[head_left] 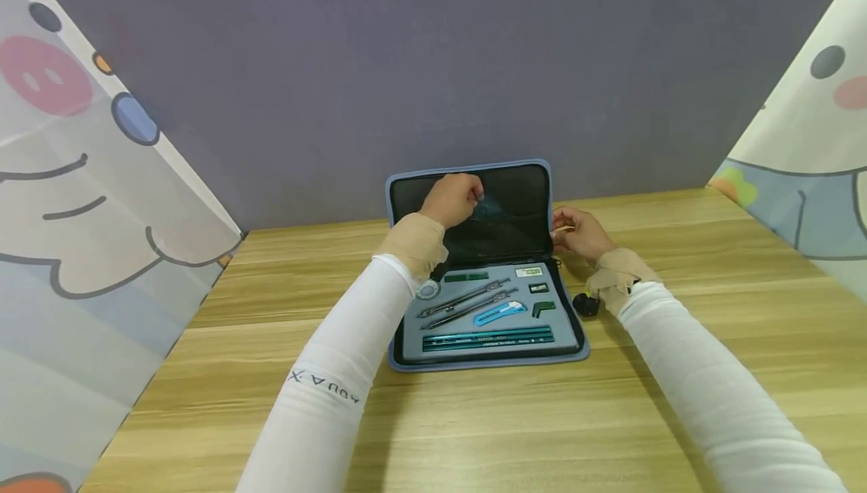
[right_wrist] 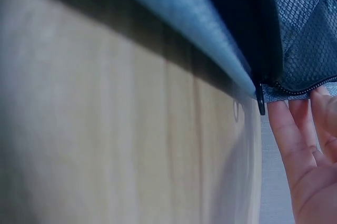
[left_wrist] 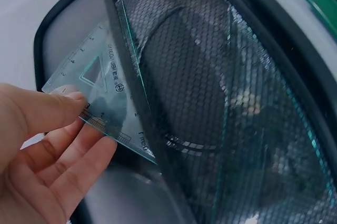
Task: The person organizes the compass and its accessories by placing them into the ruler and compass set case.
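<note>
My left hand (head_left: 455, 199) is at the raised lid of a blue-edged zip case (head_left: 488, 363). Its thumb and fingers pinch a clear set square (left_wrist: 100, 84), marked with a scale and a small triangular cut-out. Part of the set square lies behind the black mesh pocket (left_wrist: 179, 76) of the lid, where other clear drawing pieces show through. At the lid's right edge, my right hand (head_left: 581, 234) grips the zipped rim (right_wrist: 300, 91) between thumb and fingers. A zip pull (right_wrist: 260, 98) hangs beside those fingertips.
In the case's grey tray lie two compasses (head_left: 467, 306), a blue cutter (head_left: 500, 313), green pencils (head_left: 488, 339), an eraser (head_left: 530, 272), a sharpener (head_left: 538, 288) and other small pieces. A dark grey panel (head_left: 433, 64) stands behind the wooden table (head_left: 271, 372).
</note>
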{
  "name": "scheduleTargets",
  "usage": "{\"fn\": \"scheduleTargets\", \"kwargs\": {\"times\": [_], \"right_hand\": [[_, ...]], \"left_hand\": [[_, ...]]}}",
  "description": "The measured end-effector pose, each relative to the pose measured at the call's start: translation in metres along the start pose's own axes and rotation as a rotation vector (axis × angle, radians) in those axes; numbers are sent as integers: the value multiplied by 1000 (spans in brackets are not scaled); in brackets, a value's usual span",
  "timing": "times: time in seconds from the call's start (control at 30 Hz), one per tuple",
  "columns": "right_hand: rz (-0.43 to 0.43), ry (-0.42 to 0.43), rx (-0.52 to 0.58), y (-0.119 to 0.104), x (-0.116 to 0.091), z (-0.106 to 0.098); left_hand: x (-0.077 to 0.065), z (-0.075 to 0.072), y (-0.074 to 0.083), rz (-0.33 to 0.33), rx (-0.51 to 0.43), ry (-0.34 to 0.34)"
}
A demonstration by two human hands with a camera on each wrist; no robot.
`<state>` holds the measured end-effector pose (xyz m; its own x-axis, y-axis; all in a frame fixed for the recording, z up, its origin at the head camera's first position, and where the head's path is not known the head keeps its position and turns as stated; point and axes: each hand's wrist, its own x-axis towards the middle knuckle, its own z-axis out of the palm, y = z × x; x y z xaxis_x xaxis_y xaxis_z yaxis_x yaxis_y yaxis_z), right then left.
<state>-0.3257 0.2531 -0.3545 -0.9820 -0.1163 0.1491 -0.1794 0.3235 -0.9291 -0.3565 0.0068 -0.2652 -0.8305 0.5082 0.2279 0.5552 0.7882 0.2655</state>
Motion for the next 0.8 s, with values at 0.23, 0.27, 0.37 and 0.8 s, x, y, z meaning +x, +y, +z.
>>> {"fn": "scheduleTargets", "kwargs": {"times": [0.23, 0.27, 0.37, 0.8], "right_hand": [[-2, 4, -12, -2, -2, 1], [-3, 3, -8, -3, -2, 1], [-4, -3, 4, -3, -2, 2], [4, -8, 8, -4, -1, 2]], "left_hand": [[3, 14, 5, 17, 21, -18], [3, 16, 6, 19, 26, -21], [3, 20, 8, 25, 40, -17], [3, 29, 10, -7, -15, 0]]}}
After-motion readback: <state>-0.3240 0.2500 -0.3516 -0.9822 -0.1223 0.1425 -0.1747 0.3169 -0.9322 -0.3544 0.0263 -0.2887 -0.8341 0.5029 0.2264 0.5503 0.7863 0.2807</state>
